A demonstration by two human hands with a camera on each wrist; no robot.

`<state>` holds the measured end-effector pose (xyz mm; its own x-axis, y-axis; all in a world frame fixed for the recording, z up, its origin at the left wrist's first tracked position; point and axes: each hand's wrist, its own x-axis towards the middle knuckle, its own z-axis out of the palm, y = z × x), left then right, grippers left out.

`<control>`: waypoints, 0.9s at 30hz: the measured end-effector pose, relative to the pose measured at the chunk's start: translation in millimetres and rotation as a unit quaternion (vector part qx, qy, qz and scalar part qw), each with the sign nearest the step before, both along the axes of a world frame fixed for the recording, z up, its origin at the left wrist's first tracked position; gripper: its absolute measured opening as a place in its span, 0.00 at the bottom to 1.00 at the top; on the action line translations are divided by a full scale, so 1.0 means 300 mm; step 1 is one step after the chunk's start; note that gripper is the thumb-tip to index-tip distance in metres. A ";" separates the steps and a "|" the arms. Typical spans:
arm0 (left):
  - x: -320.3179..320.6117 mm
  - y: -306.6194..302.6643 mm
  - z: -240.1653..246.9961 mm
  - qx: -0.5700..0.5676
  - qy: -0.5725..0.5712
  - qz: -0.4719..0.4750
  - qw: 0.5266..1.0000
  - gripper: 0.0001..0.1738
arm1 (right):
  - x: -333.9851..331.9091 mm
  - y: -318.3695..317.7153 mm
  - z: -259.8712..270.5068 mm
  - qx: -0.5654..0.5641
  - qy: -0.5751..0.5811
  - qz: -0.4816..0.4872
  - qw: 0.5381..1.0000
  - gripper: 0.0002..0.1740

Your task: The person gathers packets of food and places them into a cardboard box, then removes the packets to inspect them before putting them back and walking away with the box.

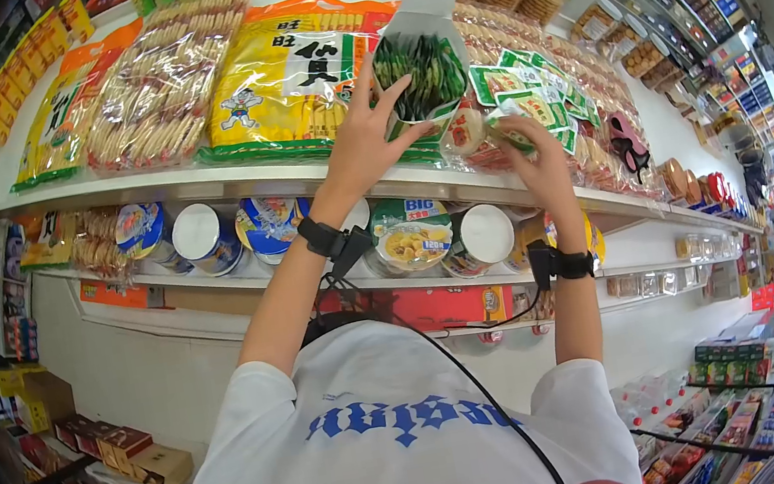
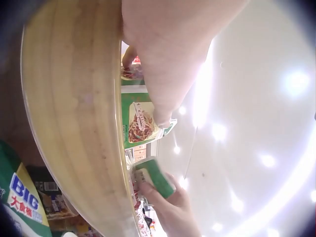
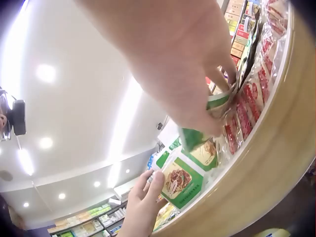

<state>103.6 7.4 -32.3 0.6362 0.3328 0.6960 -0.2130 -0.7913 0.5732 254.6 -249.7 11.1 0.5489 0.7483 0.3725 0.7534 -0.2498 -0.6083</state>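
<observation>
An open-topped carton (image 1: 426, 5) stands on the upper shelf, packed with dark green sachets (image 1: 435, 67). My left hand (image 1: 369, 138) holds the carton at its near side, fingers spread over the opening. In the right wrist view, the left thumb (image 3: 157, 182) lies on the edge of the carton's green front (image 3: 185, 182), which carries a noodle picture. To the right, my right hand (image 1: 538, 162) pinches a green-and-white sachet (image 2: 154, 177) between thumb and fingers. Several loose green-and-white sachets (image 1: 537, 102) lie beside the carton on clear-wrapped snacks.
Large yellow snack bags (image 1: 281, 81) and a clear bag of wrapped sticks (image 1: 170, 84) stand left of the carton. Instant noodle tubs (image 1: 413, 243) line the lower shelf. A dark pink and black item (image 1: 628, 143) lies at right, near the upper shelf's front edge (image 1: 286, 179).
</observation>
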 end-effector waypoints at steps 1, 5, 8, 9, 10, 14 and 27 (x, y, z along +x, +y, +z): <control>-0.001 -0.001 -0.002 0.004 0.001 0.009 1.000 0.42 | 0.011 -0.011 0.004 0.024 -0.046 -0.020 0.998 0.21; 0.002 0.000 0.000 0.008 0.003 0.027 1.000 0.50 | 0.014 -0.004 0.059 0.180 -0.120 -0.079 0.973 0.18; 0.002 0.000 -0.007 0.008 0.003 0.029 1.000 0.50 | -0.055 0.043 0.151 0.289 0.072 -0.020 0.954 0.19; 0.005 0.002 -0.011 0.016 0.005 0.032 0.999 0.50 | -0.083 0.065 0.170 0.292 0.095 -0.001 0.952 0.20; 0.007 0.003 -0.013 0.025 0.006 0.035 0.999 0.49 | -0.107 0.097 0.181 0.295 0.117 0.019 0.948 0.21; -0.006 0.001 0.006 -0.011 0.012 0.008 1.000 0.45 | -0.137 0.210 0.164 0.239 0.015 0.069 0.968 0.21; -0.006 0.017 -0.015 -0.035 0.002 -0.035 0.999 0.39 | -0.069 0.325 0.034 0.086 0.038 -0.006 0.996 0.29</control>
<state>101.7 12.6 -37.0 0.6632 0.3345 0.6695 -0.2640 -0.7325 0.6275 234.0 -152.1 21.3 0.5882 0.6708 0.4517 0.7015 -0.1453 -0.6977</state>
